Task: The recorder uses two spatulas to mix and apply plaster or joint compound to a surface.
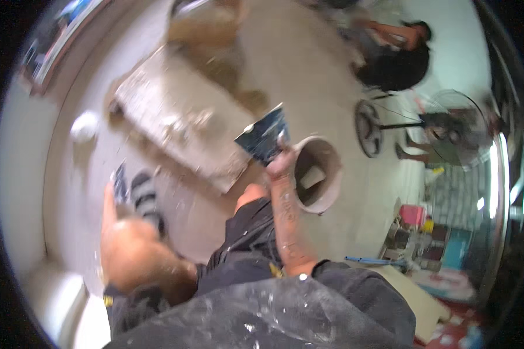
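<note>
My right hand (280, 164) is closed on a wide putty knife (264, 136), its dark square blade smeared with white. The blade sits above the near right part of a pale board (157, 87), where lumps of wet-looking plaster (195, 123) lie. Just right of that hand stands a whitish bucket (333, 166) with a pale block-like thing inside. At the far side of my left knee, my left hand (109, 189) grips a narrow-looking scraper (120, 183) with white on it; blur hides its details.
A sandalled foot (145, 198) rests beside the left scraper. A white round container (85, 127) stands on the floor at left. Brown sacking (206, 41) lies beyond the board. A stand fan (370, 128) and another person (399, 43) are at right. Boxes and a pink bin (412, 215) line the right side.
</note>
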Motion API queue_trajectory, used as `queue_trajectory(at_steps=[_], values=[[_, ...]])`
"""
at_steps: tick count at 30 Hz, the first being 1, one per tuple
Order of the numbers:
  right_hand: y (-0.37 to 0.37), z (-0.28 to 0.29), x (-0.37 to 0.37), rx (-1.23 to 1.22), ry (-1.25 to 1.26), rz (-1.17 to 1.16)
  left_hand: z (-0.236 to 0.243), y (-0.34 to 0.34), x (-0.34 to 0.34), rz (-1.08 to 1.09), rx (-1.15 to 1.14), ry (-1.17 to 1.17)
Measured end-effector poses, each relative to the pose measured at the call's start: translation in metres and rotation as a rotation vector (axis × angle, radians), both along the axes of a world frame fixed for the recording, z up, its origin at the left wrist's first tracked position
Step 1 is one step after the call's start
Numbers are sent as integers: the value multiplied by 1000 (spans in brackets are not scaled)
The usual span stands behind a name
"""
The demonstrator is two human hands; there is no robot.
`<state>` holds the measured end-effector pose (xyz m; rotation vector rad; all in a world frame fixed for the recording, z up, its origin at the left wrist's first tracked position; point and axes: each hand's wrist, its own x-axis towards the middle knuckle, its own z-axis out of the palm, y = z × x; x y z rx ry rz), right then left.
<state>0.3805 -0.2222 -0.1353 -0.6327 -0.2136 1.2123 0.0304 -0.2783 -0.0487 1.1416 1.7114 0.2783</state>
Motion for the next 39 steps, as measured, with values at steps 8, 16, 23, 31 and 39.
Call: queue_trajectory(at_steps=[8,16,23,31,39], values=[[75,-38,-54,-529,-217,396,-308,107,-134,519,-14,-216],[276,-116,-89,306,-2216,816,-431,120,-164,763,-250,-294],[265,-148,-146,547,-2261,1076,-422,122,-160,774,-226,-197],[241,-151,-128,901,-2403,1040,-413,124,-159,739,-223,-139],[246,-169,-84,881,-2632,1118,-422,120,-159,767,-251,-237]])
